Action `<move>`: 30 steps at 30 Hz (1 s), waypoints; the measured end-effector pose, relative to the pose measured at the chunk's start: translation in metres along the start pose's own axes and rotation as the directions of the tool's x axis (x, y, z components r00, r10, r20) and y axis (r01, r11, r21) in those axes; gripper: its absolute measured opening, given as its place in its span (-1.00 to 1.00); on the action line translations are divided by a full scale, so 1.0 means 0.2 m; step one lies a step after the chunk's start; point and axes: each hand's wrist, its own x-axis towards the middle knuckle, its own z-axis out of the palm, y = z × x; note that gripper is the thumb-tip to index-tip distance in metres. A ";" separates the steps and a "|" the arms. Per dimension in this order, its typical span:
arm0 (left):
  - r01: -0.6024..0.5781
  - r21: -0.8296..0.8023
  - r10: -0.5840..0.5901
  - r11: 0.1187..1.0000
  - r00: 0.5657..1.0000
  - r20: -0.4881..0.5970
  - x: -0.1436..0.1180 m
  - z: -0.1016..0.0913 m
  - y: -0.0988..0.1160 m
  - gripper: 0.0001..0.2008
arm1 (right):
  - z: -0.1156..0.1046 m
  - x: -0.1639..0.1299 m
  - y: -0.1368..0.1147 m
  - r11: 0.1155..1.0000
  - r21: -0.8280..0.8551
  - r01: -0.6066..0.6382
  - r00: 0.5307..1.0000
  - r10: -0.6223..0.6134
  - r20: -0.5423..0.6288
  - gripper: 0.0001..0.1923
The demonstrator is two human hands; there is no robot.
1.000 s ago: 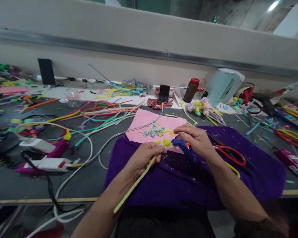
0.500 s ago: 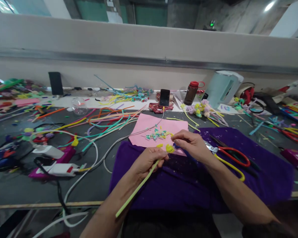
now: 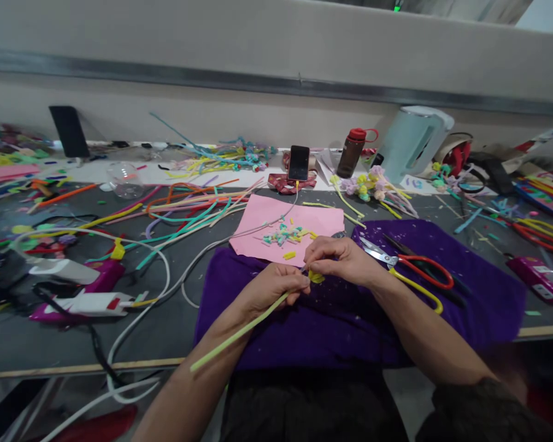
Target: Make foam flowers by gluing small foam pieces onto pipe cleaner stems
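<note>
My left hand (image 3: 276,285) is closed around a pale yellow-green pipe cleaner (image 3: 239,333), whose free end slants down over my forearm. At its upper end sits a small fuzzy yellow bundle (image 3: 316,278), just beyond my left fingertips. My right hand (image 3: 338,258) is closed in a pinch right against my left fingers, partly covering the bundle. What lies in that pinch is hidden. Behind the hands, small cut pipe cleaner pieces (image 3: 283,235) in yellow, teal and white are scattered on a pink sheet (image 3: 253,221). A purple cloth (image 3: 488,307) lies beneath both hands.
Scissors (image 3: 426,270) with red and yellow handles rest on the cloth's right. Loose pipe cleaners (image 3: 188,212) and white cables (image 3: 170,270) spread leftward. At the back stand a phone (image 3: 299,162), a dark bottle (image 3: 350,156) and a pale kettle (image 3: 408,144).
My right hand has moved in to meet the left at the yellow bundle; before, they were apart. The pipe cleaner's free end has swung left. The view has tilted down.
</note>
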 end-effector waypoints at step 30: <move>-0.119 -0.259 0.082 0.958 0.985 -0.153 -0.01 -0.01 0.01 -0.76 | 0.01 -0.02 -0.03 0.975 0.191 -0.110 0.881 0.184 -0.436 -0.76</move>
